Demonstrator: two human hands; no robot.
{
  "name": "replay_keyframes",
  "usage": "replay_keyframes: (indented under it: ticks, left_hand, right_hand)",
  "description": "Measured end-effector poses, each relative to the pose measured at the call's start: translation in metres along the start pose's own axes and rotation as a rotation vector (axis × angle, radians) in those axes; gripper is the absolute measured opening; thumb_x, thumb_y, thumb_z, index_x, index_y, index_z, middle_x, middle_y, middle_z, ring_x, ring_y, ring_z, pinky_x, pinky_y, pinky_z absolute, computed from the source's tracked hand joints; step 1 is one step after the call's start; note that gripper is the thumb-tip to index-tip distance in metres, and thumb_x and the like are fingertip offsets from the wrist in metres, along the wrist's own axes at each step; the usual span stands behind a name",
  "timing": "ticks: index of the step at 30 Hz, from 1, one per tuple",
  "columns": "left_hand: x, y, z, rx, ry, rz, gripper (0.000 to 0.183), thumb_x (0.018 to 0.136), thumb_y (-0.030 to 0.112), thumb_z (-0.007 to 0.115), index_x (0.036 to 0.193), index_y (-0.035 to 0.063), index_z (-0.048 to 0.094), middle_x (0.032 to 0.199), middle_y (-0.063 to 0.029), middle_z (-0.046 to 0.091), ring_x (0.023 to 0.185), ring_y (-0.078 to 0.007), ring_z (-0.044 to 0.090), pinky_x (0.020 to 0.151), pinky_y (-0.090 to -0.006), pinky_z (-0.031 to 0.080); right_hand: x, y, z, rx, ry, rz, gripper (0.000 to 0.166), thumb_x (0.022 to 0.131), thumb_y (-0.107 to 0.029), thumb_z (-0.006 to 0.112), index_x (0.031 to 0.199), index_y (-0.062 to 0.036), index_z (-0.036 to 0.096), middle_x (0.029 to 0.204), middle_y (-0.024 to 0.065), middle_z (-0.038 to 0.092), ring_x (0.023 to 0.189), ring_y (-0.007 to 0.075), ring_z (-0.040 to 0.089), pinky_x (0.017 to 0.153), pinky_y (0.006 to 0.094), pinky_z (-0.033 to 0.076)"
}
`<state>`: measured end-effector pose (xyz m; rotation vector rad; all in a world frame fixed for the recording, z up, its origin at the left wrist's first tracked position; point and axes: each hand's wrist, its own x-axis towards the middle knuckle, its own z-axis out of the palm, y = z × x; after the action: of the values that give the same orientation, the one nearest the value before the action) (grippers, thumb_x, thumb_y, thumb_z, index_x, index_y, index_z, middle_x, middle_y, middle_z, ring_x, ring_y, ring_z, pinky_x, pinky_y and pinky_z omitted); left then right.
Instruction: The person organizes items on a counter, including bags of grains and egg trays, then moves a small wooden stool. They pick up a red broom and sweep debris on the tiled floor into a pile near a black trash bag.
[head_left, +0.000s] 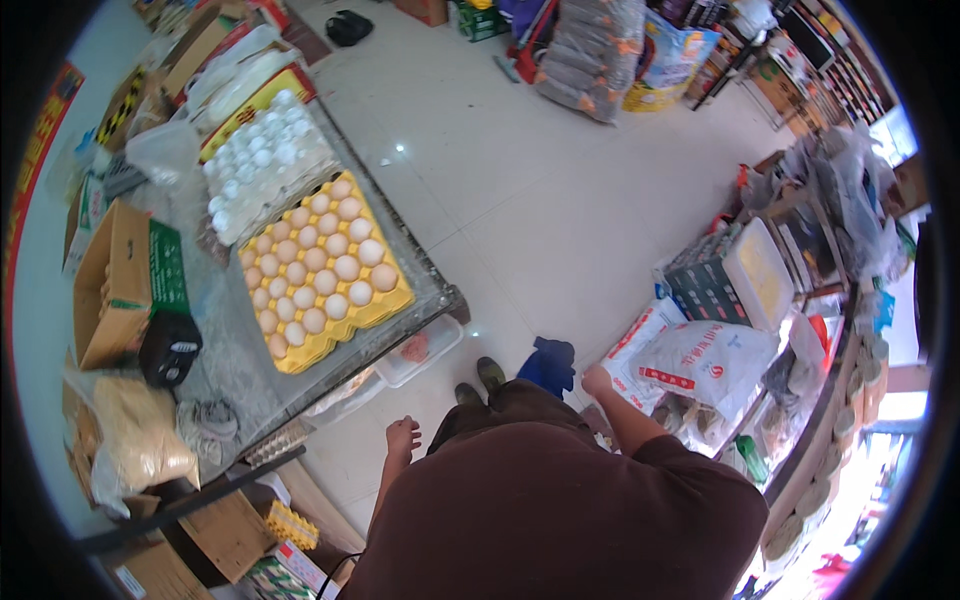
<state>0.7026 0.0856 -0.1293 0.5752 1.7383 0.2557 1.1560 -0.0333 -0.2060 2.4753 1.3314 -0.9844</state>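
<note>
My left hand (403, 439) hangs beside my body with loosely bent fingers and nothing seen in it. It is below the front edge of the worktable (442, 298). My right hand (598, 381) is closed into a loose fist, next to white printed sacks (709, 356). A dark blue cloth (553, 366) shows just left of that hand; whether my fingers grip it cannot be told. On the table, brown eggs (325, 282) sit in rows in stacked yellow egg trays (346, 324). Behind them, pale eggs (262, 157) fill a grey tray (319, 154).
Clear plastic bins (424, 349) stand under the table's front edge. An open cardboard box (112, 300) and a bag of tan grain or powder (142, 439) occupy the table's left side. A bagged grey bundle (589, 60) stands across the tiled floor (510, 172). Loaded shelves (814, 450) line my right.
</note>
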Motion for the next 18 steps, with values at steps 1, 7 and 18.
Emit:
replay_keyframes:
  ticks: [1,7,18]
  left_hand:
    - [0.008,0.005,0.005,0.078,-0.035,-0.025,0.027,0.087,0.024,0.05,0.089,-0.0022,0.057,0.078,-0.0106,0.062,0.067,-0.0194,0.06,0.055,-0.0342,0.05]
    - [0.088,0.014,0.041,0.942,-0.296,0.314,0.029,0.076,0.023,0.054,0.069,-0.0045,0.061,0.08,-0.0219,0.064,0.073,-0.0283,0.064,0.065,-0.0406,0.05]
    - [0.046,0.155,0.198,0.737,-0.798,0.583,0.044,0.081,0.025,0.058,0.118,0.001,0.053,0.097,-0.0149,0.064,0.086,-0.0232,0.061,0.078,-0.0337,0.048]
  right_hand:
    - [-0.01,0.019,0.011,-0.061,0.015,-0.03,0.026,0.075,-0.018,0.049,0.08,0.0008,0.067,0.094,0.0235,0.063,0.09,0.0369,0.061,0.078,0.043,0.049]
    - [-0.077,0.065,0.098,0.465,-0.163,0.47,0.025,0.079,-0.024,0.051,0.078,-0.0037,0.067,0.086,0.0172,0.065,0.079,0.0326,0.064,0.071,0.0411,0.05]
    - [0.003,0.067,-0.001,0.211,-0.07,0.512,0.026,0.074,-0.018,0.052,0.084,0.0019,0.067,0.093,0.0235,0.064,0.092,0.0349,0.062,0.078,0.0398,0.05]
